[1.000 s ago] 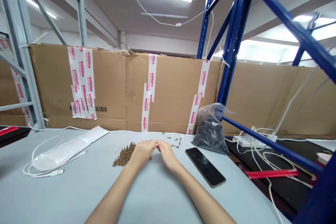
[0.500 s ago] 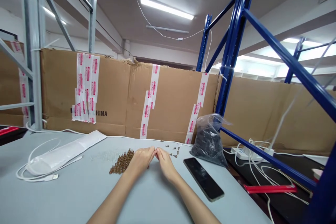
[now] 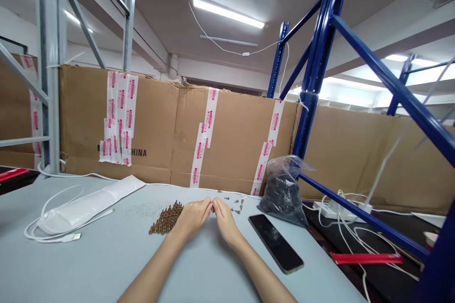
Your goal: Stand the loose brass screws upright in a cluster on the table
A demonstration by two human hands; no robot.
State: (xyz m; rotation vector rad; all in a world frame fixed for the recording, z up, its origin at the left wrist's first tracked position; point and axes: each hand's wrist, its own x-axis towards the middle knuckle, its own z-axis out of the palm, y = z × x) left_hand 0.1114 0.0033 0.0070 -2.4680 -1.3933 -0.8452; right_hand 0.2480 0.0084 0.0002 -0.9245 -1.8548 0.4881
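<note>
Over the middle of the grey table (image 3: 106,265), my left hand (image 3: 194,217) and my right hand (image 3: 223,220) meet at the fingertips. Both are closed in a pinch, and whatever is between the fingers is hidden or too small to make out. Close to the left of my left hand stands a dense group of small brass-coloured pieces (image 3: 166,218), upright in rows. Beyond it lies a spread of tiny clear pieces (image 3: 142,209). Behind my right hand, several small metal pieces (image 3: 241,205) are scattered loosely.
A black phone (image 3: 276,243) lies right of my right arm. Behind it sits a clear bag of dark pieces (image 3: 283,194). On the left are a white pouch (image 3: 85,206) and a white cable (image 3: 31,236). A taped cardboard wall (image 3: 152,123) and a blue rack post (image 3: 306,113) stand behind.
The view has shifted very slightly. My hands remain together at the fingertips in nearly the same place, and the pieces on the table look unchanged.
</note>
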